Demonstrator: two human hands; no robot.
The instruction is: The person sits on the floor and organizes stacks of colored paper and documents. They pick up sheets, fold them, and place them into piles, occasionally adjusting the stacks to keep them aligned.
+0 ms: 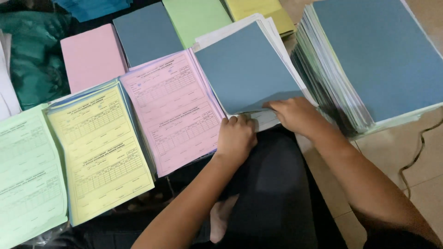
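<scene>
Both hands meet at the lower edge of the blue-grey sheet [247, 69], centre frame: right hand [295, 115] pinches its lifted corner, left hand [236, 136] lies curled beside it, its long axis running toward upper left.

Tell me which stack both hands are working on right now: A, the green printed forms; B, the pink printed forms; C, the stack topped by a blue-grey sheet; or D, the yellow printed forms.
C: the right hand lifts the near edge of the blue-grey sheet and the left hand presses on that stack's near corner, beside the pink printed forms.
</scene>
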